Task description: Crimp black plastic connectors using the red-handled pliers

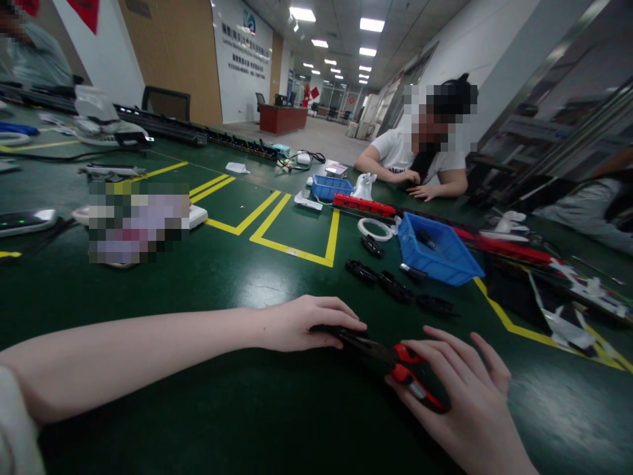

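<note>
My right hand (459, 376) holds red-handled pliers (408, 373) by their handles, with some of its fingers raised. The dark jaws of the pliers point left, toward my left hand (314, 323). Between the thumb and fingers of my left hand is a small black part (336, 332), mostly hidden by the fingers; its far end meets the tips of the jaws. Several black parts (394, 285) lie on the green table (198, 402) just beyond my hands, beside a blue bin (438, 254) with a dark item in it.
A white tape ring (374, 229) and a smaller blue basket (332, 187) are farther back. Red strips (363, 204) run behind the bin. A phone-like object (143, 227), pixelated, stands at the left. Across the table sits a person (420, 155) with both hands on it.
</note>
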A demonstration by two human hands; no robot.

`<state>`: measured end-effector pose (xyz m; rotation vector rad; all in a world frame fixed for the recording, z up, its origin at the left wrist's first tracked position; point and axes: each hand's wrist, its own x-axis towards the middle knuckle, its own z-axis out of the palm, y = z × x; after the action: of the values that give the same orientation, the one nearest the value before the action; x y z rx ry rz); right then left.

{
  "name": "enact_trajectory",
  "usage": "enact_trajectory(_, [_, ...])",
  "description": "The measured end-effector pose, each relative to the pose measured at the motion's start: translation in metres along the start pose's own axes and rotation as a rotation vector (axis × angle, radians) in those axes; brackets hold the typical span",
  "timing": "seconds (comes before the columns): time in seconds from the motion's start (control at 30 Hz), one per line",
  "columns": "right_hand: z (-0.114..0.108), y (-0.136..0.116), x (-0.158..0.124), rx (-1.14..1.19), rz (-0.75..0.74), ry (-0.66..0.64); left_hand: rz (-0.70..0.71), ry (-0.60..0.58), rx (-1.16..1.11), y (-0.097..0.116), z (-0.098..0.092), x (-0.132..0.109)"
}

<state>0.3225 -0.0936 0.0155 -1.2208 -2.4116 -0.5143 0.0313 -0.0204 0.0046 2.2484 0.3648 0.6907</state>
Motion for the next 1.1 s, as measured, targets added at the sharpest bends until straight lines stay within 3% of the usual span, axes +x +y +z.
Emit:
enact_trajectory(0.57, [0.0026, 0.0041, 0.0011, 0.17, 0.037, -0.045, 0.006, 0.032, 0.029, -0.0002, 0.0003, 0.0004])
enact_trajectory(0.93, [0.0012, 0.0008, -0.003, 0.181, 0.065, -0.093, 0.018, 0.024, 0.041, -0.0008, 0.0006, 0.0011])
enact_trajectory(1.1, [-0.0011, 0.0, -0.0024, 0.139, 0.011, -0.05, 0.015, 0.019, 0.052, -0.0005, 0.0004, 0.0009])
